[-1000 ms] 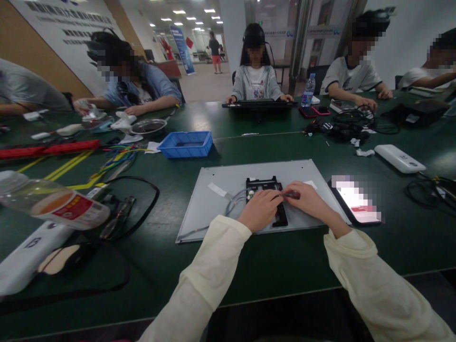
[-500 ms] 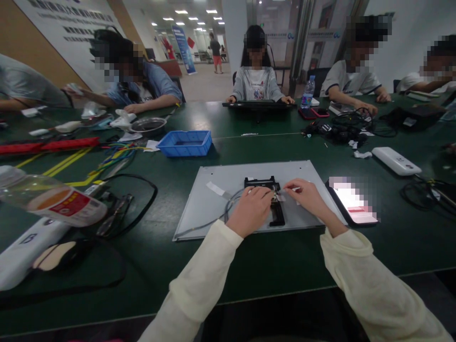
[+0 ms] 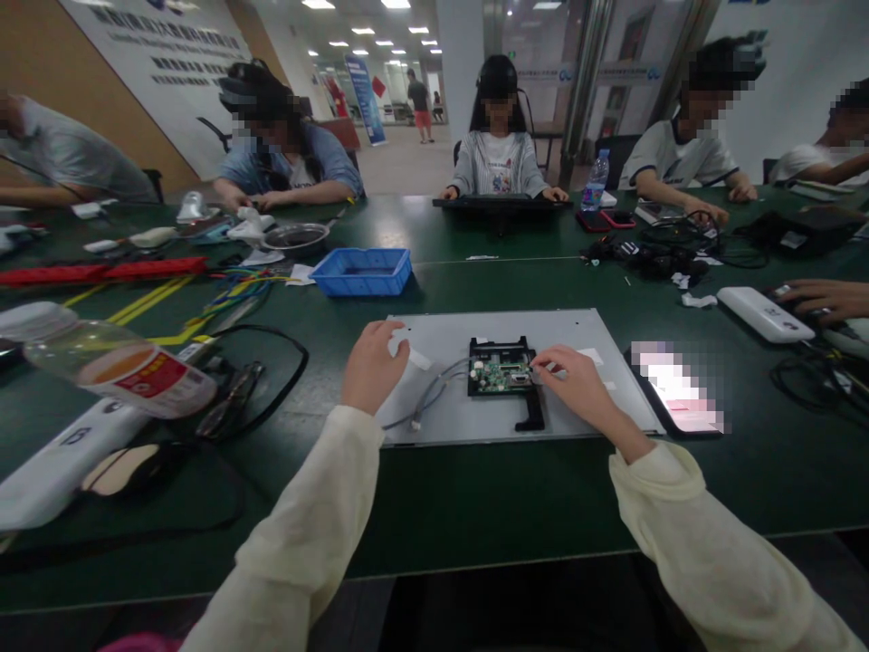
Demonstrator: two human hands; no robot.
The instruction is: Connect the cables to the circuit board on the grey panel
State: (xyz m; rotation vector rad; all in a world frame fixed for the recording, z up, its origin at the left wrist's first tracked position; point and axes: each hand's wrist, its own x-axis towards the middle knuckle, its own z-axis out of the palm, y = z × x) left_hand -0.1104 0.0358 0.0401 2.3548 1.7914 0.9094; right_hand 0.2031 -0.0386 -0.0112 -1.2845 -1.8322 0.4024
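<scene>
— What does the left edge crop?
— A white bar (image 3: 74, 453), lower left; the bottom edge trims a pink object (image 3: 139, 644) in that corner.
— And far right?
— A co-worker's hand (image 3: 825, 299), cut off by the frame.
— What sits at the fingertips of the right hand (image 3: 574, 385), near center?
— Possibly a small part, too tiny to confirm beside the circuit board (image 3: 499, 374).
— The phone screen (image 3: 679, 389), center right?
— Largely blurred out in blocks.

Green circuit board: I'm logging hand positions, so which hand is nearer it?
Right. The right hand is at the right edge of the circuit board; the left hand is off to its left.
</scene>
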